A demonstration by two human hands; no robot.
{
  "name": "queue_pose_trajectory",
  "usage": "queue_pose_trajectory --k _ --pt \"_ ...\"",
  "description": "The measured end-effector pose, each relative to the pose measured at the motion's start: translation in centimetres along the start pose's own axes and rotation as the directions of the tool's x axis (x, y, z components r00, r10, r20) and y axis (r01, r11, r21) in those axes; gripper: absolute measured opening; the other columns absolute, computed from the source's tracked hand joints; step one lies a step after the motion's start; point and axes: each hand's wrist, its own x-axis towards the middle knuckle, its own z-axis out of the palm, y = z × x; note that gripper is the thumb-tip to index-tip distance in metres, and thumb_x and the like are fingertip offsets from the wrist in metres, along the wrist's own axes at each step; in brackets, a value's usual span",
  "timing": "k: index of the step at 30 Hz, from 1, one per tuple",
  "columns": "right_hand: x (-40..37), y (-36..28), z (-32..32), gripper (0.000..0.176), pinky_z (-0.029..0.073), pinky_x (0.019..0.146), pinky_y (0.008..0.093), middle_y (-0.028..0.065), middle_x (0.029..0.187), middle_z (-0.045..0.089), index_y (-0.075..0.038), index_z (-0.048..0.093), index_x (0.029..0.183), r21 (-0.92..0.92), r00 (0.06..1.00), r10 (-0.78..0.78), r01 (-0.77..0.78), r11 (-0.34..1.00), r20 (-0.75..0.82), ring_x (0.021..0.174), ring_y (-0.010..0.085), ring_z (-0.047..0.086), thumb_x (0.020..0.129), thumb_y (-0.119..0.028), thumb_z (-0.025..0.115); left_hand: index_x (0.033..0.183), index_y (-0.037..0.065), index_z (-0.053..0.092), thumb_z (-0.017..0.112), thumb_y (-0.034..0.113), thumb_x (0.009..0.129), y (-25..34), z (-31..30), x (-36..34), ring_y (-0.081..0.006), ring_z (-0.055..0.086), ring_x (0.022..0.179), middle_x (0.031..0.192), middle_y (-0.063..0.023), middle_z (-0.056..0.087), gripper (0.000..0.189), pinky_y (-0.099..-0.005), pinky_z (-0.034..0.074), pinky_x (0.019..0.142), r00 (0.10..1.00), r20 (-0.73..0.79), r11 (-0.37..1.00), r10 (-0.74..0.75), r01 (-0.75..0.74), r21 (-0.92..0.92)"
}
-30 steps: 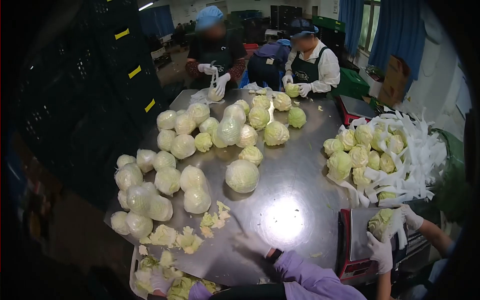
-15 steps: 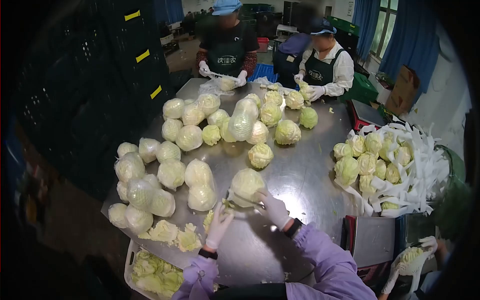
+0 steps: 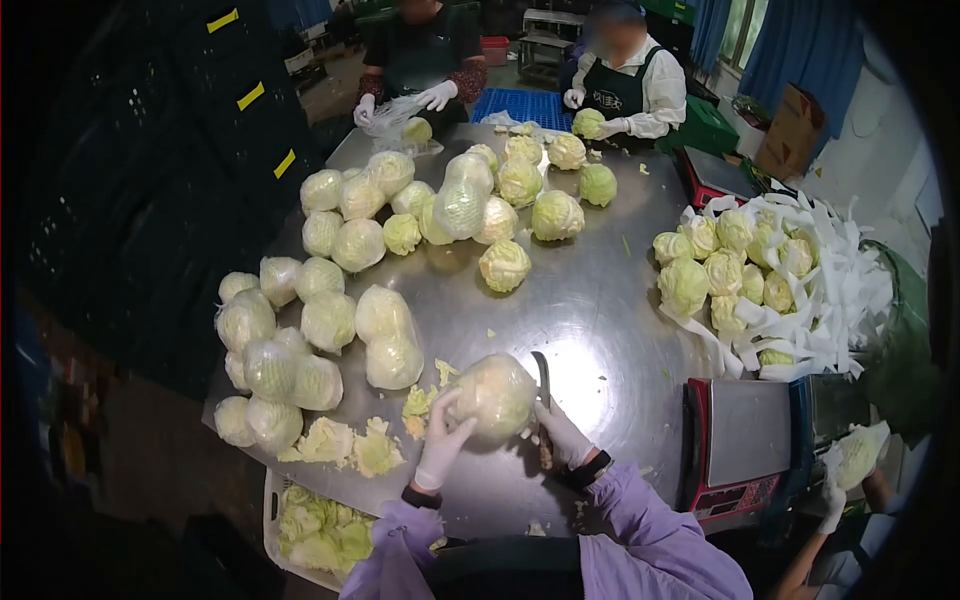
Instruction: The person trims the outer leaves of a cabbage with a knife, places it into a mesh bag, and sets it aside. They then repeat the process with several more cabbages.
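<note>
A large plastic-wrapped cabbage [image 3: 493, 398] is in front of me near the middle of the metal table. My left hand [image 3: 440, 445], in a white glove, grips its left side with the fingers curled against it. On the other side, my gloved right hand [image 3: 566, 436] is closed around the handle of a knife [image 3: 543, 378]. Its curved dark blade points away from me, beside the cabbage's right edge. Cut leaf scraps [image 3: 418, 402] lie left of the cabbage, and a wrapped pair of cabbages [image 3: 389, 338] rests just beyond them.
More cabbages, wrapped [image 3: 268, 370] and bare [image 3: 504, 266], cover the table's left and far parts. Loose leaves [image 3: 375, 450] lie near a leaf-filled crate [image 3: 272, 510]. At right are scales [image 3: 745, 425] and cabbages among white netting [image 3: 850, 290]. Three co-workers handle cabbages around the table.
My left hand has left the trimmed leaf pieces and taken hold of the cabbage, which is turned and nearer me. The knife has swung from across the cabbage to pointing away. My view has shifted.
</note>
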Motion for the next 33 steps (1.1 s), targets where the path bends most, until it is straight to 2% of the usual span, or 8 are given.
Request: queue_pose_trajectory --k 5,8,14,16,18,19,25,33 --pt "-7.2 4.1 2.8 0.041 0.042 0.053 0.0193 0.0010 0.086 0.059 -0.004 0.045 0.126 -0.085 0.950 0.283 -0.274 0.958 0.132 0.062 0.0071 0.055 0.098 -0.034 0.049 0.133 0.002 0.046 0.083 0.022 0.067 10.7 0.9 -6.8 -0.0333 0.045 0.123 0.130 -0.0179 0.047 0.078 -0.0388 0.039 0.103 0.981 0.040 0.703 0.189 -0.164 0.692" --pt "-9.9 6.2 2.9 0.038 0.043 0.050 0.0203 0.0009 0.084 0.059 -0.004 0.049 0.121 -0.245 0.806 0.564 -0.519 0.819 0.177 0.057 0.0070 0.054 0.097 -0.034 0.051 0.132 0.000 0.047 0.082 0.029 0.068 12.2 1.2 -10.2 -0.0348 0.048 0.117 0.124 -0.0182 0.051 0.079 -0.0395 0.042 0.098 0.999 -0.001 0.565 -0.040 0.023 0.824" --pt "-15.1 7.0 3.8 0.052 0.049 0.052 0.0234 0.0051 0.085 0.059 -0.001 0.043 0.132 -0.186 0.966 0.239 -0.255 0.949 -0.103 0.061 0.0099 0.059 0.093 -0.031 0.058 0.125 -0.004 0.049 0.082 0.038 0.064 7.4 2.5 -12.5 -0.0370 0.046 0.117 0.123 -0.0190 0.051 0.082 -0.0445 0.041 0.097 1.000 0.005 0.578 -0.001 -0.004 0.816" --pt "-16.0 7.2 1.9 0.055 0.053 0.060 0.0326 0.0129 0.089 0.062 -0.001 0.037 0.138 -0.479 0.961 0.274 -0.262 0.838 -0.045 0.069 0.0195 0.065 0.093 -0.027 0.056 0.126 -0.005 0.046 0.081 0.037 0.065 6.2 3.7 -12.2 -0.0382 0.041 0.121 0.127 -0.0204 0.047 0.082 -0.0469 0.037 0.100 0.984 -0.022 0.569 0.177 -0.084 0.818" --pt "-16.7 6.0 2.1 0.055 0.052 0.071 0.0428 0.0197 0.097 0.063 -0.002 0.036 0.139 -0.898 0.917 -0.379 0.267 0.349 0.125 0.079 0.0337 0.065 0.091 -0.023 0.055 0.125 -0.005 0.044 0.081 0.035 0.064 6.8 4.8 -11.8 -0.0392 0.042 0.120 0.126 -0.0219 0.047 0.082 -0.0469 0.037 0.099 0.990 0.016 0.597 0.139 -0.096 0.797" --pt "-17.6 4.9 2.6 0.048 0.050 0.075 0.0491 0.0219 0.103 0.062 -0.002 0.042 0.133 -0.898 0.950 -0.306 0.186 0.398 0.061 0.086 0.0432 0.061 0.091 -0.023 0.053 0.125 -0.006 0.042 0.081 0.032 0.064 7.1 5.3 -11.7 -0.0401 0.043 0.118 0.125 -0.0235 0.046 0.082 -0.0469 0.038 0.098 0.994 0.042 0.617 0.097 -0.093 0.781" --pt "-17.7 4.9 4.2 0.026 0.047 0.074 0.0514 0.0245 0.095 0.061 -0.001 0.048 0.105 -0.956 0.991 0.038 -0.133 0.261 -0.127 0.085 0.0441 0.060 0.092 -0.024 0.049 0.124 -0.005 0.043 0.080 0.036 0.064 6.7 6.7 -12.1 -0.0405 0.042 0.118 0.124 -0.0233 0.046 0.082 -0.0492 0.034 0.100 0.991 0.091 0.525 0.097 -0.129 0.841" --pt "-18.6 3.6 3.6 0.021 0.047 0.069 0.0529 0.0253 0.082 0.062 -0.003 0.048 0.096 -0.948 0.989 0.107 -0.134 0.289 -0.107 0.078 0.0440 0.061 0.090 -0.023 0.048 0.125 -0.003 0.042 0.080 0.036 0.065 6.1 6.6 -11.6 -0.0397 0.042 0.118 0.122 -0.0209 0.047 0.081 -0.0493 0.034 0.099 0.986 0.085 0.526 0.140 -0.147 0.838"
